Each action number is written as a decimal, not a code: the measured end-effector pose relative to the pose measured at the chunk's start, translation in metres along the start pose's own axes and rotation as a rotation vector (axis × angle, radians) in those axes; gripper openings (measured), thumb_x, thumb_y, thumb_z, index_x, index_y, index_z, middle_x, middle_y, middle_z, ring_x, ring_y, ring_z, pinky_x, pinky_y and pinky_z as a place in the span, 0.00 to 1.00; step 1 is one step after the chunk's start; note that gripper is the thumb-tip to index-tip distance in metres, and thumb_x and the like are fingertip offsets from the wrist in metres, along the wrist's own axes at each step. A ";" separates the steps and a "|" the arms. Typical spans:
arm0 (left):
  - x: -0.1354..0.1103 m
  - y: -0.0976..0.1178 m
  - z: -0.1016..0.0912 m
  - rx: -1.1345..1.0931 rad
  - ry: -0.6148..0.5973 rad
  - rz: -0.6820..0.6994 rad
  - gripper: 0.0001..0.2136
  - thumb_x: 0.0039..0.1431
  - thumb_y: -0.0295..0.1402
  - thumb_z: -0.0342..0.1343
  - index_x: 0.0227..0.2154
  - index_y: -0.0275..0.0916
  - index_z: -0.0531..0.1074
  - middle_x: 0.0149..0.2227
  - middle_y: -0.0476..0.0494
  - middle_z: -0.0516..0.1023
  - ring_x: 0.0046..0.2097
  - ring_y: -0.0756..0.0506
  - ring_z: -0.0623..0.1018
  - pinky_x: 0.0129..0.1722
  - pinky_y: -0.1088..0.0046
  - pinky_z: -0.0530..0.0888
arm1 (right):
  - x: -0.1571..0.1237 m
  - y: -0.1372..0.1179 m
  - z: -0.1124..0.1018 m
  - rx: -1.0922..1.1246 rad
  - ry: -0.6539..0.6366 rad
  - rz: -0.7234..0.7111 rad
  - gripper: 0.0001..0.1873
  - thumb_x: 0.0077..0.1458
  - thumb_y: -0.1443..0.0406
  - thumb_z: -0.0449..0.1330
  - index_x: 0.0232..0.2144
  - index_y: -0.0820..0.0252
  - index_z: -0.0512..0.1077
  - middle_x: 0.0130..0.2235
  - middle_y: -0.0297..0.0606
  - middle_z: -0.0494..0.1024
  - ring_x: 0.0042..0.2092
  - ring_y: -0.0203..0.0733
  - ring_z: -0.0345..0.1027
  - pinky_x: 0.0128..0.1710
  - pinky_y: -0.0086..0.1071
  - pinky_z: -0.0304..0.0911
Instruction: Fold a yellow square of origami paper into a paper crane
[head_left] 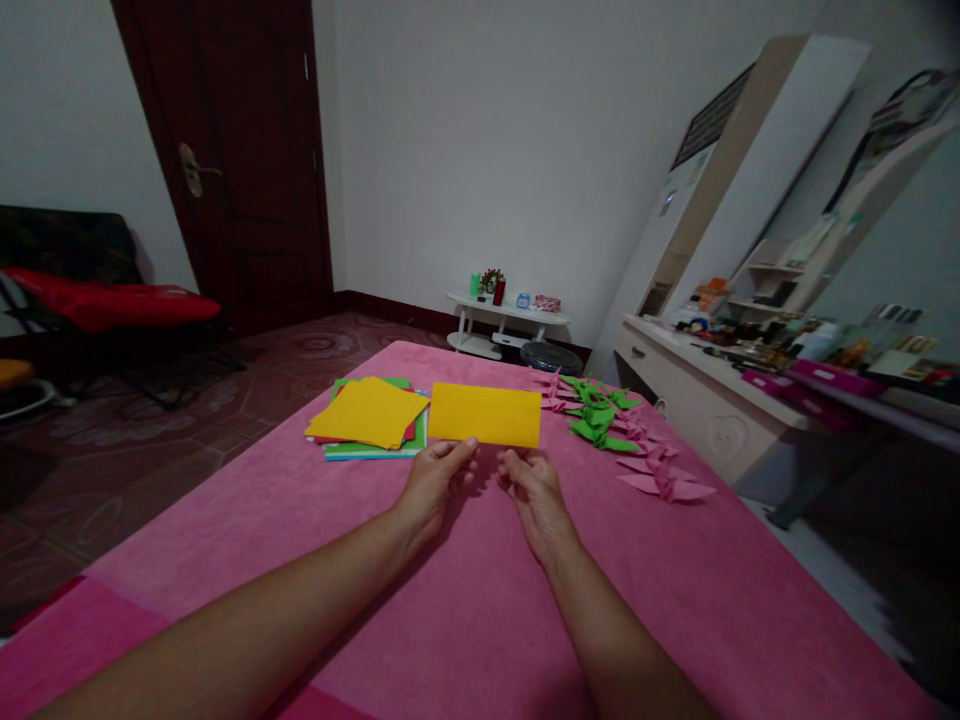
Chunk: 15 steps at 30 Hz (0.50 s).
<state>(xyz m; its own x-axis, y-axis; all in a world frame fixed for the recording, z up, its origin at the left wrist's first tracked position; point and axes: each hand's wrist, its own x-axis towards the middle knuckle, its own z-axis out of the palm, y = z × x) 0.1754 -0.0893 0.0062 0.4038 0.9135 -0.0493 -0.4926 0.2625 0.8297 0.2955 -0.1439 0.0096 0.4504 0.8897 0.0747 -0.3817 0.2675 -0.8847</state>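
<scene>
Both left grip and right grip pinch the yellow paper by its near edge, likely for steadiness, with stacked sheets to its left.

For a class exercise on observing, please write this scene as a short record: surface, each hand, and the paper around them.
surface: pink cloth
left hand: at the lower edge of the yellow rectangle; exact grip unclear
right hand: at the same edge, fingers curled; exact grip unclear
left side: pile of coloured sheets, yellow on top
right side: green folded shapes and pink folded shapes
</scene>
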 end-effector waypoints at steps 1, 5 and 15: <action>-0.003 -0.001 0.002 -0.022 -0.021 0.000 0.14 0.39 0.38 0.67 0.24 0.34 0.72 0.22 0.50 0.72 0.23 0.55 0.71 0.22 0.82 0.66 | -0.003 0.004 0.005 -0.016 -0.021 0.026 0.17 0.35 0.61 0.71 0.28 0.63 0.71 0.23 0.30 0.73 0.21 0.30 0.62 0.23 0.25 0.57; -0.013 -0.006 0.011 -0.051 -0.092 0.009 0.13 0.42 0.38 0.65 0.23 0.32 0.72 0.21 0.48 0.72 0.21 0.54 0.70 0.22 0.78 0.65 | -0.013 0.015 0.023 0.062 -0.063 0.013 0.13 0.40 0.61 0.68 0.26 0.64 0.72 0.21 0.32 0.72 0.22 0.33 0.63 0.22 0.27 0.56; -0.019 -0.011 0.013 -0.016 -0.075 0.020 0.13 0.42 0.39 0.65 0.20 0.33 0.70 0.21 0.48 0.71 0.22 0.53 0.69 0.24 0.76 0.64 | -0.015 0.020 0.025 0.149 0.057 -0.023 0.11 0.37 0.63 0.69 0.18 0.63 0.70 0.19 0.31 0.70 0.22 0.33 0.60 0.23 0.28 0.55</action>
<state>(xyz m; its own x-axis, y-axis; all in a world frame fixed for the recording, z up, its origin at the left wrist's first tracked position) 0.1833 -0.1133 0.0051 0.4499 0.8930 0.0090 -0.5130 0.2502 0.8211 0.2611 -0.1431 0.0022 0.5036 0.8615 0.0643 -0.4842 0.3431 -0.8049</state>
